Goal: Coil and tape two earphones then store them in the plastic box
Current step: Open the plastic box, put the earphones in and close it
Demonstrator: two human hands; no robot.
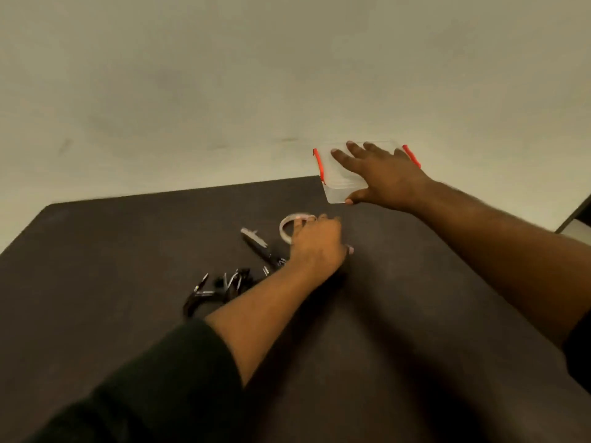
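Plastic box (335,174), translucent and rounded at its corners, sits at the far edge of the bench (96,282) with its lid on and an orange-red clip on each short side. The right hand (380,177) lies over the lid with fingers spread wide and fairly straight, the thumb against the near corner of the box; whether it presses down cannot be told.

The bench is dark and matte, with a faintly grainy surface and a rounded far left corner, set against a pale, smooth floor (224,75).

The left hand (315,244) reaches to a roll of clear tape (289,227), a thin pale ring lying flat just nearer than the box. Its fingertips curl onto the ring's rim, though motion blur hides how firmly they hold it.

Scissors (259,247) with bright blades and dark handles lie just left of the tape. Nearer still, the earphones (220,286) lie as a loose, tangled heap of thin black cord with glossy highlights, partly hidden by the left forearm. A dark sleeve (144,378) covers that upper arm.
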